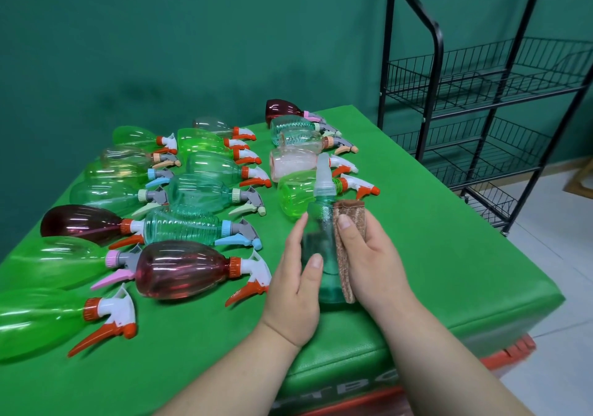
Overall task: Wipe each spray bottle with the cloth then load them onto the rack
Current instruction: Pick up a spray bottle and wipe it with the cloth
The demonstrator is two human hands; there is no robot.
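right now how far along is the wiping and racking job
Done: nothing visibly; the rack shelves in view hold no bottles. In hand: the left hand holds a slim teal bottle upright while the right hand presses the folded brown cloth to its side. Left: the many trigger bottles lying on the green table, none racked yet.

Body in head view: only hands and forearms are showing. Left hand and right hand are appearing bare. Left forearm and right forearm are running bare all the way to the lower frame edge. Left thumbnail and right thumbnail are showing short, rounded, with a plain natural sheen. Fingers are looking short and full; a soft crease is marking the left wrist
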